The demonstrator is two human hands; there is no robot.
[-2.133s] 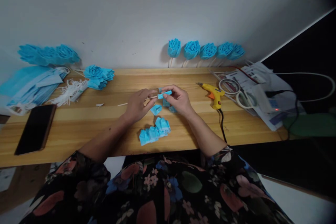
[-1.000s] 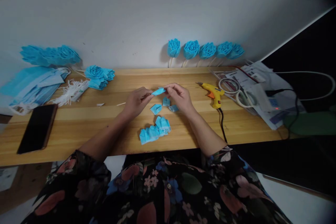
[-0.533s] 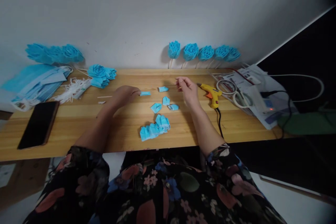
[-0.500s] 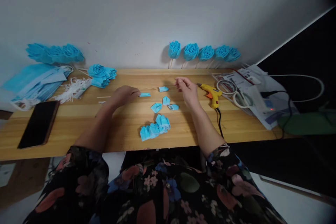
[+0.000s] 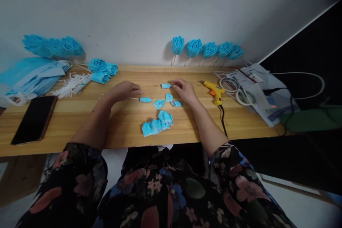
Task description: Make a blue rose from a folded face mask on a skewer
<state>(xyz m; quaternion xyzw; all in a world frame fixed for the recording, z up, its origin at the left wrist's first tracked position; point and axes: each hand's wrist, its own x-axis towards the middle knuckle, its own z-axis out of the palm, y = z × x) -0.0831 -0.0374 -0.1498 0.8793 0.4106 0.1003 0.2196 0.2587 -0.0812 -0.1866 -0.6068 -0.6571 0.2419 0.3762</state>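
My left hand [image 5: 125, 91] hovers over the desk with loosely bent fingers and nothing visible in them. Just below its fingertips lies a thin stick [image 5: 135, 98] with a small blue fabric piece [image 5: 145, 99] wrapped on its end. My right hand [image 5: 184, 90] has its thumb and forefinger curved apart, close to the right end of a folded blue piece [image 5: 166, 86]; whether they touch it I cannot tell. Several blue petal-like pieces, including a pointed one [image 5: 158, 104], lie between the hands. Closer to me is a ruffled blue strip [image 5: 157, 124].
A yellow glue gun [image 5: 215, 92] lies to the right, beside tape rolls [image 5: 245, 97] and papers. Blue flowers on sticks [image 5: 194, 48] lean against the wall. At left are more blue flowers [image 5: 98, 65], stacked face masks [image 5: 40, 73], white ear loops [image 5: 70, 86] and a phone [image 5: 34, 119].
My left hand has let go of the stick with the blue piece, which now lies on the desk. My right hand has moved left to the folded blue piece.
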